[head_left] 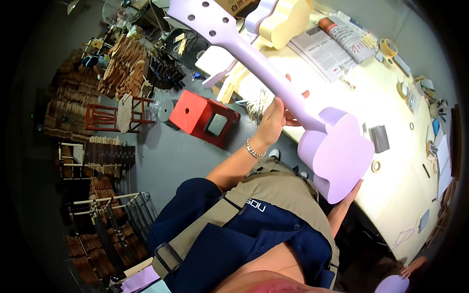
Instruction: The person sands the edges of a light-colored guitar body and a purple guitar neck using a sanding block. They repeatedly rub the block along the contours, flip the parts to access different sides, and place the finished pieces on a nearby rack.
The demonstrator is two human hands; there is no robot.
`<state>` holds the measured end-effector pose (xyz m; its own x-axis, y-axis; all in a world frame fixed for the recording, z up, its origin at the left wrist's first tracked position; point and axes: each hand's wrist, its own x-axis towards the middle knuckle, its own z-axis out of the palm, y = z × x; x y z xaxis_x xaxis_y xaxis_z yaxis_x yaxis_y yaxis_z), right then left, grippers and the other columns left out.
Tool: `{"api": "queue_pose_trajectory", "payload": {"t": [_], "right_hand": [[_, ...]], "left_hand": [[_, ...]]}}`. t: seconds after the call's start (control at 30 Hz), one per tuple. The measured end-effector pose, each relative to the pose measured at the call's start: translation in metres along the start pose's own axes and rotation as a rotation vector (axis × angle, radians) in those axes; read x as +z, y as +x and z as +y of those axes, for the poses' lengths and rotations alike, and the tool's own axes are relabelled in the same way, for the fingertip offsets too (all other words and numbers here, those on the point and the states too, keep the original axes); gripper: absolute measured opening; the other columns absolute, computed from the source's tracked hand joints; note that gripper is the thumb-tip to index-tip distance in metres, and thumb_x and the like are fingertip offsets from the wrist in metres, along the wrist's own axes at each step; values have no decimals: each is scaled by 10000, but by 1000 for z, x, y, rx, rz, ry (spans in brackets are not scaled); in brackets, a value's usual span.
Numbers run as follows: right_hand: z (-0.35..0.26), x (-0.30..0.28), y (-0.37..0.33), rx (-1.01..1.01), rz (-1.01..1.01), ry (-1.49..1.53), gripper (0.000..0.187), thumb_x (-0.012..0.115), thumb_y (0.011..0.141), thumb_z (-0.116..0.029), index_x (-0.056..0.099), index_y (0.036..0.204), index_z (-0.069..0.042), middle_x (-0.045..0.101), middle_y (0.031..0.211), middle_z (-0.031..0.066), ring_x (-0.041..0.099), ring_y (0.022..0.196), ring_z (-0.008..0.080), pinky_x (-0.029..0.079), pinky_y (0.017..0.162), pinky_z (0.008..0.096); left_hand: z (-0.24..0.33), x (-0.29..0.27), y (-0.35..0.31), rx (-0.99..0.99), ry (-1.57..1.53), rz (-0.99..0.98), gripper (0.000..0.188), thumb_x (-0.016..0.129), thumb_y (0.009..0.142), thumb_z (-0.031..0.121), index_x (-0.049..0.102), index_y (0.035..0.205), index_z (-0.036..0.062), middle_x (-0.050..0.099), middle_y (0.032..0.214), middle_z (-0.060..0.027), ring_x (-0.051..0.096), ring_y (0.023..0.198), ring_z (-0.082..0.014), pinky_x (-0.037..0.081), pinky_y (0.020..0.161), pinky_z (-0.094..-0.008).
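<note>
A lilac ukulele body with its neck (337, 151) hangs slanted in front of me, its back toward me. The headstock, with several round holes, points to the upper left. My left hand (276, 119) grips the neck close to where it joins the body, thumb on the near side and fingers partly hidden behind. A beaded bracelet sits on that wrist. At the lower end of the body, my right hand (352, 194) supports the edge; most of its fingers are hidden behind the instrument. The front of the ukulele is out of sight.
A pale worktable (337, 93) carries a newspaper (317, 49), tape rolls (376, 166), a grey block (379, 138) and a cream ukulele body (286, 24). Left of it stands a red stool (202, 117). Another person's hand (414, 267) holds a lilac piece at lower right.
</note>
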<state>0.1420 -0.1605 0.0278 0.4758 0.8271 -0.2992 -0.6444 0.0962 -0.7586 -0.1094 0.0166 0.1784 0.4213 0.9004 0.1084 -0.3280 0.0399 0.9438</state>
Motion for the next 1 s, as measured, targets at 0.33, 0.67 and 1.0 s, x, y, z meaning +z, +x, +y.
{"api": "queue_pose_trajectory", "payload": {"t": [0.33, 0.67, 1.0], "right_hand": [[9, -8, 1, -63, -19, -30, 571, 277, 966, -426, 371, 1319, 13, 473, 1272, 149, 488, 1140, 263, 412, 949, 383], [5, 6, -10, 542, 9, 404, 570, 362, 921, -441, 417, 1278, 0, 525, 1204, 158, 526, 1070, 279, 490, 813, 378], [23, 4, -7, 258, -71, 227, 548, 382, 906, -438, 436, 1254, -18, 534, 1167, 156, 545, 995, 286, 497, 737, 371]], "left_hand": [[-3, -3, -1, -19, -21, -37, 758, 192, 893, 617, -50, 1449, 162, 454, 1322, -179, 594, 1039, -236, 518, 830, -361], [19, -18, 24, 148, -219, -71, 612, 424, 888, 558, 369, 1244, 63, 570, 880, -104, 556, 1061, -362, 401, 963, -479], [19, 3, 17, 295, -288, -250, 889, 193, 812, 747, 28, 1462, 164, 524, 1004, -154, 528, 1055, -363, 352, 972, -529]]}}
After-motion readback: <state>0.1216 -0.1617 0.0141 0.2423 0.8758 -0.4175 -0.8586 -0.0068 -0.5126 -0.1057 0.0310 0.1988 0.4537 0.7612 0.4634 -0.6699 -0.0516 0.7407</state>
